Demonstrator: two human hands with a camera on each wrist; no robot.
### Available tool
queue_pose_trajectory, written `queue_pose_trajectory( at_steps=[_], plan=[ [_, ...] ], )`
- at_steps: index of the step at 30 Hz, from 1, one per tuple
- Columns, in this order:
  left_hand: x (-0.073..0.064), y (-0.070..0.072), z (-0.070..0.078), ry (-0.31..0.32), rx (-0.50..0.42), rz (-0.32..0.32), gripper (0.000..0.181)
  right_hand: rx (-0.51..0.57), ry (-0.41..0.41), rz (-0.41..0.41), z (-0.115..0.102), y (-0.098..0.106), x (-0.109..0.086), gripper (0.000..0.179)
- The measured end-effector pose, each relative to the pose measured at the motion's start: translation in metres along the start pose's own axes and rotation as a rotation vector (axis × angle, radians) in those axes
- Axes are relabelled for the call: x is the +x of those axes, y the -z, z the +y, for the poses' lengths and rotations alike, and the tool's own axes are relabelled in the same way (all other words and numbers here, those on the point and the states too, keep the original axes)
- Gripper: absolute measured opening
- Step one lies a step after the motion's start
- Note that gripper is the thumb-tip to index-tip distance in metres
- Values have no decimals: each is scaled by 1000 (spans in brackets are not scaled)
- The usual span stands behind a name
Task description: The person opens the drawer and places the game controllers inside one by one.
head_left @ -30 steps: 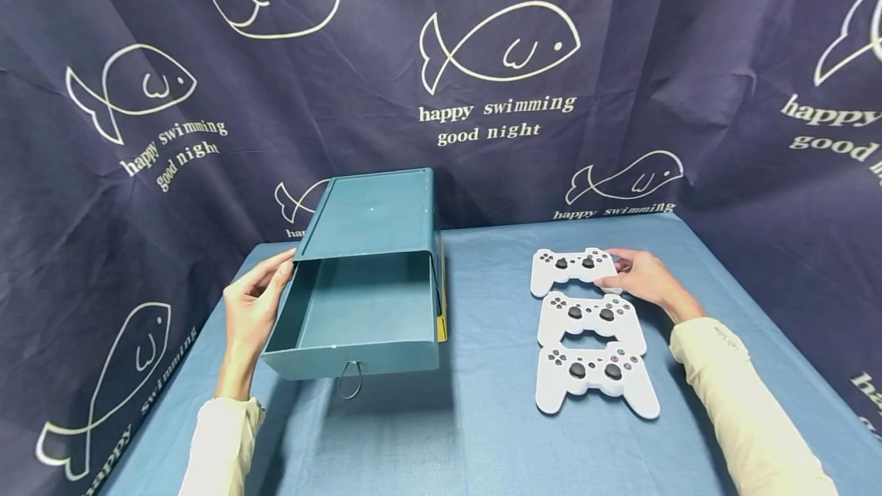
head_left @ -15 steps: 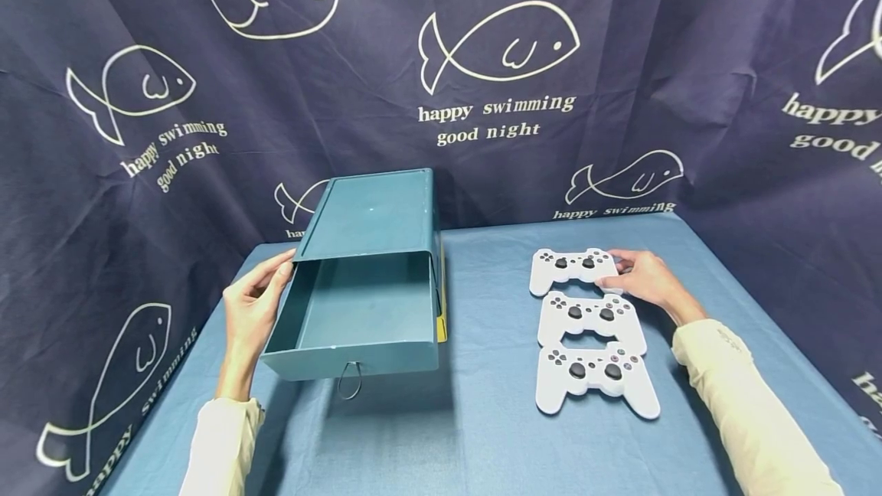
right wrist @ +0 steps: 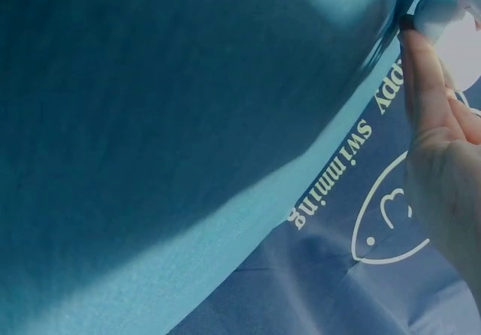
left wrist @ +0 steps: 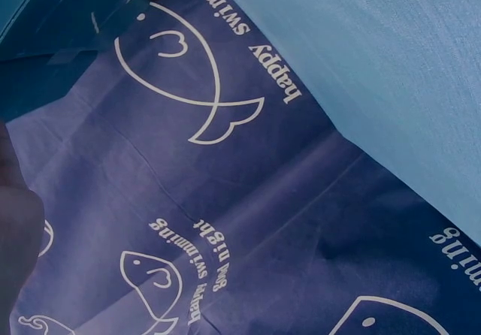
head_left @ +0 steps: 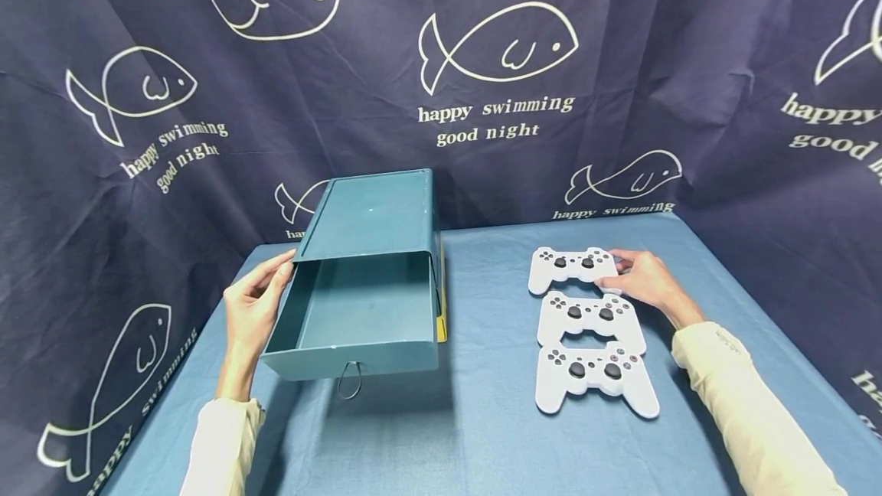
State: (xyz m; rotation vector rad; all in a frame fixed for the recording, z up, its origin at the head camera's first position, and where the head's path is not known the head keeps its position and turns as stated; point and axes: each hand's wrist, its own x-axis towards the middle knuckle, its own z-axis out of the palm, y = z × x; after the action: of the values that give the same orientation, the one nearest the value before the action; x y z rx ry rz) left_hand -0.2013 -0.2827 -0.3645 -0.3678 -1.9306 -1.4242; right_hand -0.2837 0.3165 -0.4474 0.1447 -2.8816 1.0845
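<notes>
In the head view, a teal drawer cabinet (head_left: 375, 209) stands at left centre, its top drawer (head_left: 375, 360) pulled out with nothing visible inside. My left hand (head_left: 253, 305) touches the cabinet's left front edge, fingers extended and the thumb close to the drawer's side. On the right lie three white game controllers in a column. Thumb and fingers of my right hand (head_left: 644, 278) pinch the right grip of the farthest controller (head_left: 573, 257). Just below it are the middle controller (head_left: 591, 320) and the nearest controller (head_left: 594, 375). The right wrist view shows this hand only partly.
A wire ring pull (head_left: 350, 381) hangs from the drawer front. Something yellow (head_left: 442, 328) shows low on the cabinet's right side. Blue cloth (head_left: 496, 404) covers the table, and a dark fish-print curtain (head_left: 503, 167) hangs behind and at both sides.
The farthest controller has shifted very slightly away and left with my right hand. My left hand and the drawer cabinet have not visibly moved.
</notes>
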Motion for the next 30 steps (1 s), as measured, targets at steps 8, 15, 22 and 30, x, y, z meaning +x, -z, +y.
queue_pose_trajectory(
  at_steps=[8,15,22,30],
  plan=[
    [1,0,1,14,-3,-2,24,0,9,55,-4,0,-2,78],
    [1,0,0,11,-22,-3,24,-8,32,98,-11,1,-4,76],
    [1,0,0,3,-21,-5,24,-19,31,125,-20,4,-8,75],
    [1,0,0,5,-23,-2,24,-28,63,171,-37,7,-14,71]
  ],
)
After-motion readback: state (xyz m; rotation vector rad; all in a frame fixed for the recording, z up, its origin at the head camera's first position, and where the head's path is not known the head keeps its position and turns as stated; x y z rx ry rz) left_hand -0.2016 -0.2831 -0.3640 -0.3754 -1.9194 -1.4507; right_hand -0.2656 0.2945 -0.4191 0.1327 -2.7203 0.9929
